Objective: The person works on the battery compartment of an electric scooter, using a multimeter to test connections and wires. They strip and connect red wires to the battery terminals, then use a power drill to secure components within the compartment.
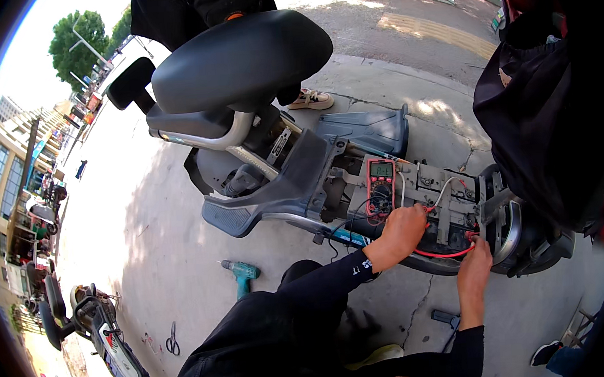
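Note:
A red digital multimeter (382, 183) with a lit display lies on the row of batteries (448, 207) in the uncovered floor of an electric scooter (280, 169). My left hand (399, 235) is closed in a pinch over the batteries, just below the meter. What it holds is hidden behind the fingers; a black lead from the meter runs close to it. My right hand (474, 268) pinches a red test probe (471, 237) at the batteries' near right corner. Its red lead (444, 254) curves back under my left hand. White wires with red ends lie across the batteries.
A teal cordless drill (244, 275) and scissors (172, 340) lie on the concrete. A dark tool (445, 316) lies near my right forearm. Beyond the scooter seat (242, 61) stands a person in dark clothes. A dark bag (530, 126) hangs at right. Another scooter (107, 338) stands left.

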Available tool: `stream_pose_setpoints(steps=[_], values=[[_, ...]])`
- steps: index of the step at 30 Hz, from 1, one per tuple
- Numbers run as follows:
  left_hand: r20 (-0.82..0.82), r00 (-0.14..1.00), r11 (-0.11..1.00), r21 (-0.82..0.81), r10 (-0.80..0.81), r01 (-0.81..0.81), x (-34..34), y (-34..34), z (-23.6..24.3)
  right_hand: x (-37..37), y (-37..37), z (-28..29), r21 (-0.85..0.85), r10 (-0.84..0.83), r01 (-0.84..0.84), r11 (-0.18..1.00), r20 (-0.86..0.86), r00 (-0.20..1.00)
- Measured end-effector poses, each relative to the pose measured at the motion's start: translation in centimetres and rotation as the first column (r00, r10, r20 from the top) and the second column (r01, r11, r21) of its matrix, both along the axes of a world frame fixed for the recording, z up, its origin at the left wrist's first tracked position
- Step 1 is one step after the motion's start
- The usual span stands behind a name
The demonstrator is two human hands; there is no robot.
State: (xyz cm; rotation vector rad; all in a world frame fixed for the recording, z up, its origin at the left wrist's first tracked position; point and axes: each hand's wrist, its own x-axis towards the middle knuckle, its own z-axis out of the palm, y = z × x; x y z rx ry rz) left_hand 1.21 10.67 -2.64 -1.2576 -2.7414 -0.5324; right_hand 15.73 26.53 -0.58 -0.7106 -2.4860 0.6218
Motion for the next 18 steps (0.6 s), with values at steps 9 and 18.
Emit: stream_pose_setpoints(steps=[9,18], values=[[-0.121,0.993,0.998,-0.059,-0.010,0.003,0.7,1.1,-1.2,1.6,-0.8,2.3,-0.764,-0.200,-0.222,0.606,-0.416,0.887],[-0.095,0.995,0.999,0.023,0.034,-0.032,0.7,0.9,-0.7,1.1,-2.7,4.3,-0.939,-0.390,-0.177,0.295,-0.287,0.875]])
